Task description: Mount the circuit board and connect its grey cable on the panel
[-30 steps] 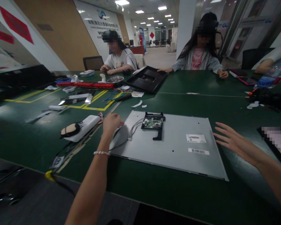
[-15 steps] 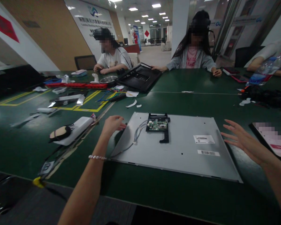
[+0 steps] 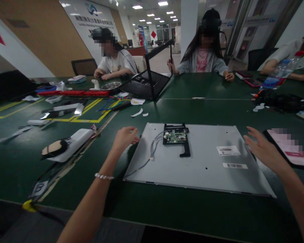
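Observation:
A flat LCD panel (image 3: 167,172) lies on the table in front of me, its silver metal back facing up. Fixed to it is a green circuit board (image 3: 176,136) in a black bracket (image 3: 186,150), and grey cables (image 3: 153,148) run from the board to the near left corner. My left hand (image 3: 126,138) has its fingers bent at the panel's left edge. At the right edge is my right hand (image 3: 259,145), its fingertips against the rim. Between them, my hands hold the panel by its sides. The fingers' undersides are hidden.
Across the table a co-worker's hand (image 3: 172,65) holds up a black frame (image 3: 150,74) above a black housing (image 3: 139,84). A phone (image 3: 291,148) lies to the right. At the left are a white device with a strap (image 3: 76,141) and paper scraps (image 3: 137,112).
The panel has shifted right and slightly toward me, with both hands alongside it. My right fingers have drawn in. The co-worker has raised the black frame off the housing. My view has turned slightly right.

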Motion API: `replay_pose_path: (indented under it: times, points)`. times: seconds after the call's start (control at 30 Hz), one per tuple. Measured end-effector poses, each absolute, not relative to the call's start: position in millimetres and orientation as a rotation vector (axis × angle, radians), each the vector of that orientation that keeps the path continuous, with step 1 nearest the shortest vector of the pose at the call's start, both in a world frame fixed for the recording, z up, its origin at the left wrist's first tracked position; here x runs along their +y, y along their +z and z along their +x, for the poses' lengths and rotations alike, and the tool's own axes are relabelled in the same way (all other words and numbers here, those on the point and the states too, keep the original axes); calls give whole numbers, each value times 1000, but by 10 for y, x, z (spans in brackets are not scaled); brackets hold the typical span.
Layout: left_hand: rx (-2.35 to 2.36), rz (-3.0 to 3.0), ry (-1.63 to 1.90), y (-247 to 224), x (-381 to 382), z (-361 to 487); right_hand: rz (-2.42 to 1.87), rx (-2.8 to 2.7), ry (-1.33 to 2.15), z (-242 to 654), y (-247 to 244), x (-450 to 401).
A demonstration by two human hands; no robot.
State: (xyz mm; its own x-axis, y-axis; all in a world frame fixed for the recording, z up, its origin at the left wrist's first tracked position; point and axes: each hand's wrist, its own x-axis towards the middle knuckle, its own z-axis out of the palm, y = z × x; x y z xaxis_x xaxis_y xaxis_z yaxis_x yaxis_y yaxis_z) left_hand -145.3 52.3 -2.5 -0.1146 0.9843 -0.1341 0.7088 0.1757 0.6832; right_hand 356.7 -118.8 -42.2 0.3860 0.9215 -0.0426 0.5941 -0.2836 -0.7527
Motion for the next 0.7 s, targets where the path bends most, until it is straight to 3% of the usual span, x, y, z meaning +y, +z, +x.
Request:
replay_pose_path:
  times: [0.27,0.7]
  points:
    - [1817,1651,611,37,401,-1293,-2229,-1430,336,3484,-316,-1208]
    - [1764,1696,593,26,333,-1168,-2463,-1501,193,3613,-371,-1205]
